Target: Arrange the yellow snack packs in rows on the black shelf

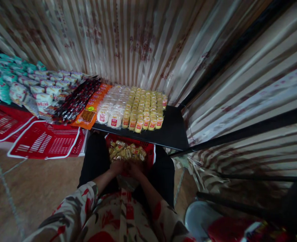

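Observation:
Between my knees is a clear plastic bag of small gold-wrapped snacks, set in or over a red basket. My left hand and my right hand are close together at the bag's near edge. Both look closed on the plastic, though dimness and the angle hide most of the fingers. A loose, see-through part of the bag hangs below them. Just beyond, rows of yellow packaged snacks stand on a black shelf, beside white packaged snacks.
Further left along the shelf lie orange packets, dark red packets, white bags and teal bags. Red baskets sit below on the tiled floor. A striped curtain hangs behind; a pale bucket is at lower right.

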The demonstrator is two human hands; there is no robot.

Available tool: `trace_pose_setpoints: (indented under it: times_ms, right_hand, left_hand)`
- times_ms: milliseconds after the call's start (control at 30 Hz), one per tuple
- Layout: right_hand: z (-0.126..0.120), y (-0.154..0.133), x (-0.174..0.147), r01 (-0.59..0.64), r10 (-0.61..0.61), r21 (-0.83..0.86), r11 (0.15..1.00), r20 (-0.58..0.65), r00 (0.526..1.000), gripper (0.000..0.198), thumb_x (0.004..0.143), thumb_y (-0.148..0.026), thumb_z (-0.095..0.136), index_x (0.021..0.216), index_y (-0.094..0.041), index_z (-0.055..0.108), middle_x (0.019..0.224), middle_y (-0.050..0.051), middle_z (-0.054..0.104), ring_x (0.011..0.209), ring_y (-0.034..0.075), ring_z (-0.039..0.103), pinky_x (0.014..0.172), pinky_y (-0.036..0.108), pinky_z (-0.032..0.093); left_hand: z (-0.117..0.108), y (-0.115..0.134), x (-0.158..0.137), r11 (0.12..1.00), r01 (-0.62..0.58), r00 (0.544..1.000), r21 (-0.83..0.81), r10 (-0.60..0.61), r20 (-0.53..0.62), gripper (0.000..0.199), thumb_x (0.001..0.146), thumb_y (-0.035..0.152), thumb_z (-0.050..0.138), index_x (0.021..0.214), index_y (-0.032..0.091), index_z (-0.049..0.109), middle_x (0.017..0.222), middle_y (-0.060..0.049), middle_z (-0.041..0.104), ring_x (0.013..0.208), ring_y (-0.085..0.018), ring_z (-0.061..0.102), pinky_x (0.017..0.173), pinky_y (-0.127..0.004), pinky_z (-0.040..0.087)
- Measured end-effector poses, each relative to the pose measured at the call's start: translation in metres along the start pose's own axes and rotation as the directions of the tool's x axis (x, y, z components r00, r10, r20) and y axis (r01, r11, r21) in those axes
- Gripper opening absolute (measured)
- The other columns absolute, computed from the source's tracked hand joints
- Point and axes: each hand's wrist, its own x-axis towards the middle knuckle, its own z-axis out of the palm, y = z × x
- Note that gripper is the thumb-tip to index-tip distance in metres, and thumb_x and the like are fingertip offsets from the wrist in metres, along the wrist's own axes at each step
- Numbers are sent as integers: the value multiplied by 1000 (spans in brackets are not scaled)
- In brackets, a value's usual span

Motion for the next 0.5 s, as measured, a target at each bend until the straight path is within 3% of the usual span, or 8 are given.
trace_pose_setpoints:
  times_ms: [167,267,500]
  right_hand:
    - [9,8,2,-36,41,69,997,-71,997,31,73,-26,60,103,-22,66,101,8,69,98,25,61,89,37,44]
    - [3,13,2,-45,76,175,983,-177,981,35,74,-25,57,108,-20,62,108,9,67,105,25,59,94,39,42]
    - [-30,12,-4,21,211,598,801,-316,925,50,67,-28,59,117,-20,55,104,7,68,95,21,64,86,37,49]
  left_hand:
    - [-3,-1,4,999,-13,999,-36,12,-37,33,78,23,55,109,17,60,116,-13,58,99,-24,59,83,-30,45]
    - [-9,1,2,997,-42,996,-64,36,-80,31,79,25,55,109,16,60,115,-12,58,105,-21,56,89,-27,42]
    - [-27,22,-14,938,-201,943,-282,107,-315,22,77,27,59,98,20,61,105,-8,60,103,-18,54,89,-27,41]
